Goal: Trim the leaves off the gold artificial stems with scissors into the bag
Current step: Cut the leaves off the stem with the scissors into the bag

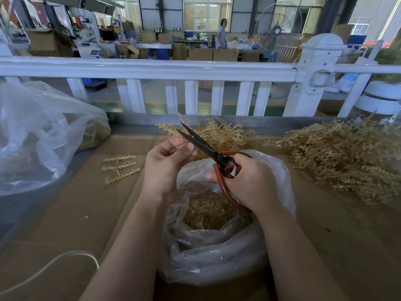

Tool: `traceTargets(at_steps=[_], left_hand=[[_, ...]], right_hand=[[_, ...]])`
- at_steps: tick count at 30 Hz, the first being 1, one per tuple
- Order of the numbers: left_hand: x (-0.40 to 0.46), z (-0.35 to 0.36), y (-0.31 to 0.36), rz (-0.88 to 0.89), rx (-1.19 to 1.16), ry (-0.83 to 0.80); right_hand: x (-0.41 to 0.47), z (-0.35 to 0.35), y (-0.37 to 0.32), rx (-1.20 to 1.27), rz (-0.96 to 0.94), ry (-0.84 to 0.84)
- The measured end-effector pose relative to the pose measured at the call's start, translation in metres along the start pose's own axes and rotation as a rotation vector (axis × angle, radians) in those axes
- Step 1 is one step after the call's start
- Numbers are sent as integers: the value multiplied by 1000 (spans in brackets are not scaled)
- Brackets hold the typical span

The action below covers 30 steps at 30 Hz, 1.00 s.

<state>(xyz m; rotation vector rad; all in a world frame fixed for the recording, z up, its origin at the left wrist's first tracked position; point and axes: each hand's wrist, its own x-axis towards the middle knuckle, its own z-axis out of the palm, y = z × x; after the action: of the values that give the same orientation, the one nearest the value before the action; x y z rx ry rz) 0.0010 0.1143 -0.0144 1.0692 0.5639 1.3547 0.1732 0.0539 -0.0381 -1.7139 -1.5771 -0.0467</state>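
My right hand (249, 181) grips the red handles of black scissors (201, 146), whose blades stand open and point up and left. My left hand (167, 164) pinches a thin gold stem (180, 144) between thumb and fingers, right at the blades. Both hands hover over a clear plastic bag (217, 246) that holds a heap of cut gold leaves (208, 209). Behind the hands lies a gold leafy stem bunch (221, 133).
A big pile of gold stems (338, 157) covers the right of the cardboard-covered table (86, 203). One trimmed gold sprig (120, 168) lies left of my hands. A large clear bag (39, 135) sits far left. A white fence (152, 70) borders the back; a white cable (54, 266) lies near left.
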Motion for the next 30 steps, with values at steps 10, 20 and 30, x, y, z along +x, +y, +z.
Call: traceTargets(at_steps=[10,20,30], left_hand=[[-1,0,1,15,90,-2],[-2,3,0,-41,15,53],[0,0,0,-65,-36,41]], right_hand=[[2,0,-2,-91,-59,65],[1,1,0,-87,-61,63],[0,0,-1,-51,-52,52]])
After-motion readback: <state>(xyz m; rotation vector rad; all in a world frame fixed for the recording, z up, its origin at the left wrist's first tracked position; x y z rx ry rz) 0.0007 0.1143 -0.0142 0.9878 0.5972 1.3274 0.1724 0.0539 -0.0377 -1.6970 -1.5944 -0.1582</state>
